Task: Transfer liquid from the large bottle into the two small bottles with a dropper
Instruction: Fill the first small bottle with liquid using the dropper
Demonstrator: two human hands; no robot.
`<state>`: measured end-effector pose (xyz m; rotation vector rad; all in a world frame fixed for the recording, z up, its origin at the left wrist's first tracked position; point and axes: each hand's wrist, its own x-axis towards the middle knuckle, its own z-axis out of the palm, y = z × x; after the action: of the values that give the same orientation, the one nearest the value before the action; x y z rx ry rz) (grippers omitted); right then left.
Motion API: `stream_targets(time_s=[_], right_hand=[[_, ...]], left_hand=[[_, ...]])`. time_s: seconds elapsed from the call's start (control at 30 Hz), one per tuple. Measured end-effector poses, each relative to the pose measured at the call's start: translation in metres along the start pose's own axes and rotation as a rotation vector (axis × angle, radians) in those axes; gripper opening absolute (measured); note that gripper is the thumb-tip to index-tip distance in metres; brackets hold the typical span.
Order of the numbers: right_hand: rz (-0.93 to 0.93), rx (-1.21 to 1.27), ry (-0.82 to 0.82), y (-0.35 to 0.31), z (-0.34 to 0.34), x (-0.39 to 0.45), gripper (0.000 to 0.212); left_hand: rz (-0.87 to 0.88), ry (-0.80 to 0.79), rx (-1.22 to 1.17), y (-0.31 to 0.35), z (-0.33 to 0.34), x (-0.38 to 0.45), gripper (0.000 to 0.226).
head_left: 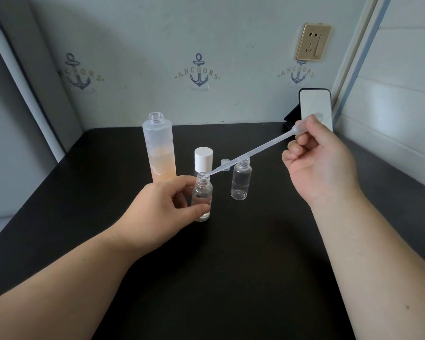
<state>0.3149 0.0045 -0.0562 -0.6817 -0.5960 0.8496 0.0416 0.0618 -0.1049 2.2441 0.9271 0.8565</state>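
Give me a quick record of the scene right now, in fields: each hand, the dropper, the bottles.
left hand: grips near small bottle, upright on table
right hand: pinches dropper bulb
dropper: tilted, tip at near bottle's mouth
near small bottle: open, a little liquid at the bottom
far small bottle: open, untouched
large bottle: uncapped, partly full
white cap: behind near bottle

The word "ANCHORS" stands across each of three anchor emblems on the wall (157, 45): left (80, 75), middle (198, 74) and right (297, 73). No other text can be read.
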Motion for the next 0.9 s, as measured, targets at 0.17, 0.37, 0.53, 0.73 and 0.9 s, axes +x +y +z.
stream_targets(time_s=[0.17,0.37,0.53,0.73,0.9], right_hand=[[-0.011,0.008,-0.009,-0.0001,-0.0015,0.001,0.029],[-0.023,0.0,-0.025,0.0005,-0.0015,0.0018,0.029],[-0.028,-0.025,-0.024,-0.0008,-0.0005,0.0012,0.035],[-0.025,-0.058,-0.012,0.0003,0.0018,-0.0005,0.039],[-0.027,-0.094,0.005,0.0013,0.0029,-0.001,0.036]], left_hand=[[0.004,-0.006,-0.012,0.0008,-0.0004,-0.0001,0.03],[-0.013,-0.004,-0.014,-0.0002,-0.0003,-0.0001,0.032],[-0.008,0.003,-0.028,-0.001,0.0003,0.0002,0.033],[-0.011,-0.003,-0.024,-0.001,-0.0004,0.0007,0.034],[-0.021,-0.009,-0.032,-0.0005,-0.0018,0.0001,0.032]])
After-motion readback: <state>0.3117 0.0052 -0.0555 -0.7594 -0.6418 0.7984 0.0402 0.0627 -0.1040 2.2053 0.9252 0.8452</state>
